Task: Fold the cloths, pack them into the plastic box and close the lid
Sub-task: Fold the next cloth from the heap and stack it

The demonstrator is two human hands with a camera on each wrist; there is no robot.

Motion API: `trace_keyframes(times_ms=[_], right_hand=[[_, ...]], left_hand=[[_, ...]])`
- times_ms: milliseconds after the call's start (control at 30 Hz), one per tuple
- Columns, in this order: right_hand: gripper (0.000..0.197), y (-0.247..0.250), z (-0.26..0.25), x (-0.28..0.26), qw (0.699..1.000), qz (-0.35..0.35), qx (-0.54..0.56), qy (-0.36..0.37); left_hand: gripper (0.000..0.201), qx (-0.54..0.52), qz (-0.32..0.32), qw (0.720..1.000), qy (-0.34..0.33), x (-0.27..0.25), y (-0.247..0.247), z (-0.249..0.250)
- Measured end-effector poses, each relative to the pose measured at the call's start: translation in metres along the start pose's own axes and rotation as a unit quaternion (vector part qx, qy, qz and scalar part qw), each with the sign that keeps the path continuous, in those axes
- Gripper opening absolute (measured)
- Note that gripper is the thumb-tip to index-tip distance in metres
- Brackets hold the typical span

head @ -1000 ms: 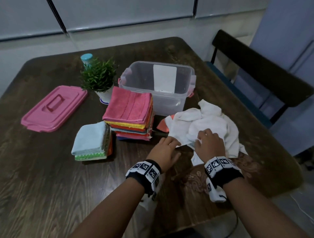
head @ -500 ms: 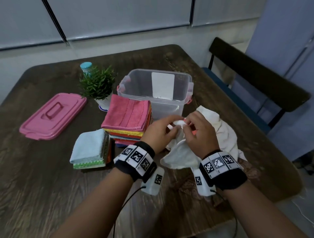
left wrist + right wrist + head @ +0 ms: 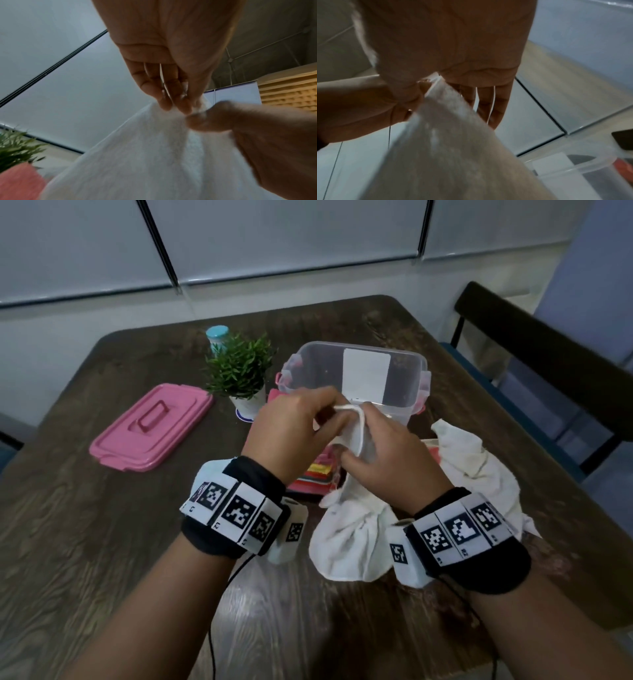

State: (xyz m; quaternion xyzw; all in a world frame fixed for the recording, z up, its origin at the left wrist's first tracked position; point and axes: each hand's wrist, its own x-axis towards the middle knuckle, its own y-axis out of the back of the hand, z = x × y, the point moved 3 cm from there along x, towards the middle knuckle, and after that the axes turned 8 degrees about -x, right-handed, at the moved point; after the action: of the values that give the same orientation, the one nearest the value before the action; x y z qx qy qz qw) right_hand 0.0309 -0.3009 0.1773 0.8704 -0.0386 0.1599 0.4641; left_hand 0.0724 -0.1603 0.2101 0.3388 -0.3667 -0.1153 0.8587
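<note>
A white cloth (image 3: 352, 535) hangs from both my hands above the table, its lower part bunched on the wood. My left hand (image 3: 301, 422) pinches its top edge, and my right hand (image 3: 383, 453) grips the same edge close beside it. The left wrist view shows fingertips pinching the white cloth (image 3: 154, 155); in the right wrist view the cloth (image 3: 453, 148) runs down from between thumb and fingers. Behind the hands stands the clear plastic box (image 3: 404, 371), open. The pink lid (image 3: 150, 426) lies at the left. A stack of folded coloured cloths (image 3: 315, 474) is mostly hidden by my hands.
More crumpled white cloth (image 3: 476, 470) lies at the right. A small potted plant (image 3: 243, 374) and a teal-capped bottle (image 3: 217, 335) stand behind the stack. A dark chair (image 3: 548, 364) is beyond the table's right edge.
Both hands have risen from the table with the white cloth, lifting its top edge higher in front of the box. The head view has tilted, hiding the small folded pile.
</note>
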Motion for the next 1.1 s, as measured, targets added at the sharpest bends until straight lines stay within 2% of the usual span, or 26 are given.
trace_keyframes(times_ms=[100, 200, 300, 433, 467, 533, 633, 700, 800, 967, 1100], right_hand=[[0.026, -0.008, -0.008, 0.004, 1.000, 0.013, -0.008, 0.000], [0.020, -0.017, -0.010, 0.006, 1.000, -0.012, -0.023, -0.007], [0.016, -0.033, -0.006, 0.005, 0.997, -0.074, -0.015, -0.025], [0.028, -0.072, 0.003, 0.002, 0.974, -0.161, 0.127, -0.098], [0.028, -0.088, 0.007, -0.001, 0.965, -0.190, 0.139, -0.119], [0.031, -0.124, 0.016, -0.010, 0.953, -0.263, 0.075, -0.131], [0.046, -0.176, 0.036, -0.034, 0.910, -0.385, -0.062, -0.141], [0.049, -0.196, 0.053, -0.048, 0.887, -0.425, -0.104, -0.151], [0.044, -0.195, 0.074, -0.057, 0.879, -0.420, -0.160, -0.159], [0.040, -0.179, 0.116, -0.059, 0.878, -0.376, -0.234, -0.184], [0.040, -0.177, 0.146, -0.065, 0.860, -0.367, -0.279, -0.217]], left_hand=[[0.023, 0.025, 0.025, 0.999, -0.029, -0.004, 0.018, 0.001], [0.026, 0.029, 0.066, 0.997, -0.023, -0.010, 0.036, -0.004], [0.021, -0.015, 0.125, 0.992, 0.019, -0.019, 0.053, -0.017], [0.021, -0.036, 0.134, 0.985, 0.099, -0.045, 0.058, -0.051], [0.021, -0.032, 0.125, 0.984, 0.121, -0.054, 0.053, -0.060], [0.019, -0.015, 0.078, 0.982, 0.173, -0.074, 0.035, -0.079], [0.020, 0.017, -0.043, 0.969, 0.243, -0.105, -0.005, -0.105], [0.024, 0.031, -0.109, 0.959, 0.261, -0.122, -0.028, -0.117], [0.024, 0.023, -0.156, 0.953, 0.258, -0.135, -0.047, -0.121], [0.019, 0.000, -0.190, 0.951, 0.244, -0.132, -0.067, -0.114], [0.014, -0.030, -0.213, 0.946, 0.244, -0.132, -0.084, -0.111]])
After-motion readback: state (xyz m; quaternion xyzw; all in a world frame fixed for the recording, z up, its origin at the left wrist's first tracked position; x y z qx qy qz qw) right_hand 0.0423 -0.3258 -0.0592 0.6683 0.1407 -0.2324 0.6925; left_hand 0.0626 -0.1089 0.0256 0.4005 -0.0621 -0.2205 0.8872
